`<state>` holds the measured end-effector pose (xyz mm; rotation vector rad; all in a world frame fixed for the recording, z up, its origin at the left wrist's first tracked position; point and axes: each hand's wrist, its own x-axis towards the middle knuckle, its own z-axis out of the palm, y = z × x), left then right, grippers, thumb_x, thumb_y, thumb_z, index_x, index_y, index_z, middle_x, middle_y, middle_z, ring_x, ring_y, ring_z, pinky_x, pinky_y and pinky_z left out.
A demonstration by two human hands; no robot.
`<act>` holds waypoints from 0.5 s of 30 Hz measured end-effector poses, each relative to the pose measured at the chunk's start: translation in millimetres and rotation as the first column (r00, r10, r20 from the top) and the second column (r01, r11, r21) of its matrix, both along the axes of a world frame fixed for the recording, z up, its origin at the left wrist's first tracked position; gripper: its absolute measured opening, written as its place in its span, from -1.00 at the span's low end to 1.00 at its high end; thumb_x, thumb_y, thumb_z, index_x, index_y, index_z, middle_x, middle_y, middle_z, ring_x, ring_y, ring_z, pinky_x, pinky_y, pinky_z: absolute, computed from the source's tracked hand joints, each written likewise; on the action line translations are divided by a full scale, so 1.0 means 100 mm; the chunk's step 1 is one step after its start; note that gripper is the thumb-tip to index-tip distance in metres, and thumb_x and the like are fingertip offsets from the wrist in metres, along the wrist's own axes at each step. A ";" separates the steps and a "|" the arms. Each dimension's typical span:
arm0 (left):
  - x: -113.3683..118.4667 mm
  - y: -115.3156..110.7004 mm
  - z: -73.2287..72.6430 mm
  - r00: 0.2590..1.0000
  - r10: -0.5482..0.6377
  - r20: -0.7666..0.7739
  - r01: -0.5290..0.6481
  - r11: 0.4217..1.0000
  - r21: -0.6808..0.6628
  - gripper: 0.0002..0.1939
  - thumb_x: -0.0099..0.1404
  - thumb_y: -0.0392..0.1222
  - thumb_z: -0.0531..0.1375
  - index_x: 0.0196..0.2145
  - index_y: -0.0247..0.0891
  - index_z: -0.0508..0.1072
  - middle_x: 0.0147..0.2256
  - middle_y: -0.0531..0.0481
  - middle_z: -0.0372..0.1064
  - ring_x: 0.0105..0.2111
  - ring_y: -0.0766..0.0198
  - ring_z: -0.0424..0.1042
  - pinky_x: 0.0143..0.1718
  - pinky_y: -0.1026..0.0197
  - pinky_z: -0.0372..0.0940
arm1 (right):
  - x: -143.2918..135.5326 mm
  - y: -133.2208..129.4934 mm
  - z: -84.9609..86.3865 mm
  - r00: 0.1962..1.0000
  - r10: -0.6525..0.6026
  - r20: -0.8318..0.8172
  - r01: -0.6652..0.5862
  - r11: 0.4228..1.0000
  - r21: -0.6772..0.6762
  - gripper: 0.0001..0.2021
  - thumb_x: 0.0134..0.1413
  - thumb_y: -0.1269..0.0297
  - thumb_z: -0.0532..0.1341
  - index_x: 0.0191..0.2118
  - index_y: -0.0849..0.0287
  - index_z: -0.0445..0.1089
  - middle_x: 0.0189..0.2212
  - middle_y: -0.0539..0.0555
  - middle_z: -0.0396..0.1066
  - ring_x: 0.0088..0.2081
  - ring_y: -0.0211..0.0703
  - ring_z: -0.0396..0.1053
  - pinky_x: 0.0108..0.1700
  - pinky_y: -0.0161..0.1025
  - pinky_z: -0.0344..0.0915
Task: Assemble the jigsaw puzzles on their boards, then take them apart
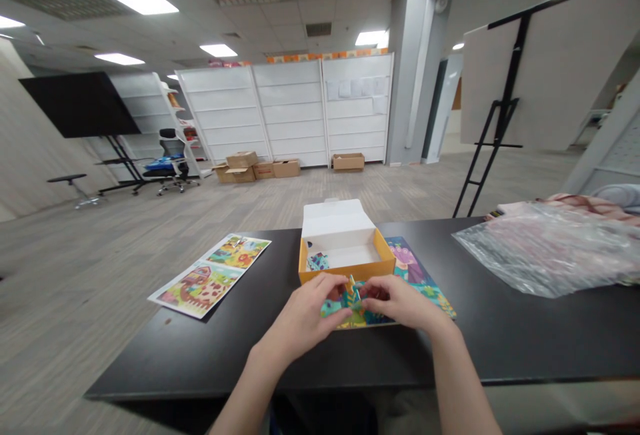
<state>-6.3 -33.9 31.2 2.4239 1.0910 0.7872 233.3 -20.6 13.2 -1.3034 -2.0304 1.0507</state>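
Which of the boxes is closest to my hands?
The yellow box, open on the black table; the brown boxes sit farther off, on the floor.

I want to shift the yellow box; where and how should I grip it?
Take the yellow box by its left wall and right wall, from both sides, thumbs over the rim. Its top is open, those walls upright. The white lid, folded back at the far side, would probably bend, and the left hand and right hand crowd the near side.

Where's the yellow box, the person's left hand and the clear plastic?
Yellow box (pixel 373 268), head view: its front wall.
Left hand (pixel 316 303), head view: back of the hand.
Clear plastic (pixel 540 252), head view: its crinkled middle.
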 end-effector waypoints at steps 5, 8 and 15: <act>-0.07 0.23 0.19 0.950 0.310 0.032 -0.309 0.922 0.233 -0.81 0.35 -0.17 0.24 -0.07 -0.14 0.46 -0.06 -0.03 0.47 -0.01 0.10 0.43 0.05 0.06 0.31 | -0.02 0.05 -0.09 0.996 -0.087 0.034 0.086 0.996 0.030 -0.82 0.10 0.25 0.24 -0.27 0.22 0.54 -0.43 0.07 0.52 -0.40 -0.18 0.41 -0.37 -0.32 0.28; -0.04 0.41 0.19 0.886 0.463 -0.010 -0.444 0.855 0.268 -0.82 0.33 -0.16 0.26 -0.10 -0.14 0.49 -0.06 -0.03 0.49 -0.02 0.07 0.43 0.02 0.04 0.31 | -0.03 0.05 -0.10 0.995 -0.095 0.009 0.095 0.995 0.005 -0.83 0.09 0.25 0.25 -0.28 0.22 0.53 -0.44 0.07 0.52 -0.41 -0.18 0.43 -0.39 -0.31 0.30; 0.13 0.45 0.14 0.829 0.559 -0.004 -0.529 0.787 0.316 -0.84 0.36 -0.13 0.22 -0.13 -0.18 0.51 -0.01 -0.10 0.46 -0.01 0.00 0.42 0.02 -0.02 0.31 | 0.10 0.01 -0.05 0.992 -0.106 -0.074 0.103 0.994 -0.043 -0.84 0.14 0.26 0.19 -0.26 0.20 0.46 -0.42 0.09 0.57 -0.35 -0.11 0.51 -0.28 -0.25 0.37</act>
